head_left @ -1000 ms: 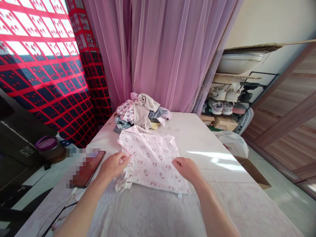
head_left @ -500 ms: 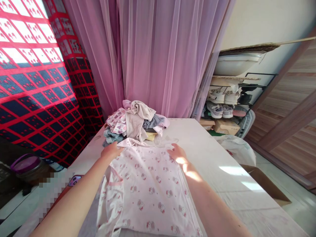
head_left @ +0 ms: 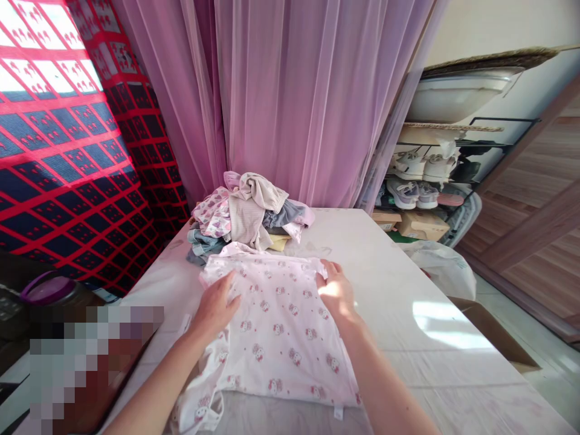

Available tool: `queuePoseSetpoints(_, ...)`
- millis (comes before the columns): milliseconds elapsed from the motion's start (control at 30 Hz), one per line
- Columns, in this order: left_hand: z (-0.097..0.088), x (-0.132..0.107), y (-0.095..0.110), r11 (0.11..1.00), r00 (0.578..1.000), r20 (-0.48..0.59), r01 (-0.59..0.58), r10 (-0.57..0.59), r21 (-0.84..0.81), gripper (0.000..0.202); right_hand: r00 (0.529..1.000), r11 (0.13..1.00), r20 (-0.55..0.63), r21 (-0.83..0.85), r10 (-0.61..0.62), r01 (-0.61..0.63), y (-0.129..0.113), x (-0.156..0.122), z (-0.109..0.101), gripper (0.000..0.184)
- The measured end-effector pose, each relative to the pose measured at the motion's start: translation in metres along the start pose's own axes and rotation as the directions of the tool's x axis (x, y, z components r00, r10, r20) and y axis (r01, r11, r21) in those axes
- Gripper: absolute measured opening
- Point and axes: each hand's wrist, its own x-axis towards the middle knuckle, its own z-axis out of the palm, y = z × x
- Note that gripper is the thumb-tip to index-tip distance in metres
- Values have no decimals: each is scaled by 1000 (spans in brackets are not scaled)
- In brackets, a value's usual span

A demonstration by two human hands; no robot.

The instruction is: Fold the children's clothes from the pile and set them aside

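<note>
A pale pink shirt [head_left: 281,332] printed with small cartoon figures lies spread on the white-covered table [head_left: 399,356]. Its left side, with a sleeve, is bunched and folded loosely near my forearm. My left hand [head_left: 220,302] rests on the shirt's left part, fingers apart and pointing away from me. At the upper right edge is my right hand [head_left: 338,291], its thumb over the cloth and its fingers spread by the border. Just beyond the shirt sits a heap of clothes [head_left: 249,217] in beige, pink, grey, denim blue and yellow.
A purple curtain [head_left: 299,103] hangs behind the table. To the right stand a rack with shoes [head_left: 410,193], a plastic bag [head_left: 446,269] and an open cardboard box [head_left: 493,332]. A red-and-navy checked cloth [head_left: 67,163] hangs at left, above a purple-lidded bucket [head_left: 49,289].
My left hand has let go of the shirt's upper left corner and come down onto its left part. My right hand has shifted slightly along the right edge, its fingers opening.
</note>
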Motion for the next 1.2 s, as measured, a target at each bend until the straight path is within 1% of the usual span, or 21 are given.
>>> queuePoseSetpoints(33,2,-15,-1,999,999,29,-46,45,25,50,999,999,17,17,-36,36,-3,-12,0,39)
queuePoseSetpoints(100,0,-42,-4,995,997,53,-63,59,76,37,989,990,66,55,-130,127,-10,-36,2,32)
queuePoseSetpoints(133,-3,-53,-6,994,998,48,-46,42,97,36,978,981,89,72,-187,180,-14,-49,4,30)
queuePoseSetpoints(200,-11,-70,-10,993,1000,21,-1,-2,114,42,947,952,120,106,-298,286,-23,-74,7,28)
queuePoseSetpoints(300,-26,-85,-14,993,998,5,66,-67,97,45,901,908,139,143,-412,393,-32,-108,11,26)
queuePoseSetpoints(400,-37,-95,-10,987,988,49,146,-149,65,40,871,881,152,164,-467,444,-33,-135,13,25)
queuePoseSetpoints(433,-39,-98,-7,985,985,56,163,-166,56,42,865,875,156,167,-478,453,-32,-143,13,24)
queuePoseSetpoints(533,-40,-107,3,983,982,53,178,-181,45,57,843,859,173,160,-509,485,-24,-160,13,21)
queuePoseSetpoints(667,-36,-117,13,978,972,127,185,-196,93,73,797,823,204,129,-568,553,-15,-170,13,28)
queuePoseSetpoints(767,-36,-124,18,977,969,166,160,-183,142,83,791,815,199,104,-578,570,-13,-171,14,24)
queuePoseSetpoints(800,-36,-127,20,975,971,163,149,-176,163,81,793,815,190,96,-579,572,-13,-171,15,22)
queuePoseSetpoints(833,-38,-130,22,972,974,149,139,-168,187,75,793,813,180,90,-582,576,-13,-171,16,21)
queuePoseSetpoints(933,-43,-137,26,964,987,75,121,-142,238,45,792,804,139,80,-595,590,-12,-170,20,22)
queuePoseSetpoints(967,-46,-138,26,963,988,65,118,-137,240,40,789,799,127,80,-601,596,-11,-170,21,23)
queuePoseSetpoints(1000,-49,-138,24,964,988,65,121,-140,236,39,786,794,113,83,-608,603,-9,-170,23,24)
queuePoseSetpoints(1100,-62,-133,12,950,974,55,200,-219,238,41,773,776,76,94,-630,623,-5,-168,29,25)
queuePoseSetpoints(1200,-77,-126,-8,905,936,-25,346,-351,246,40,764,764,51,100,-644,637,-3,-168,32,25)
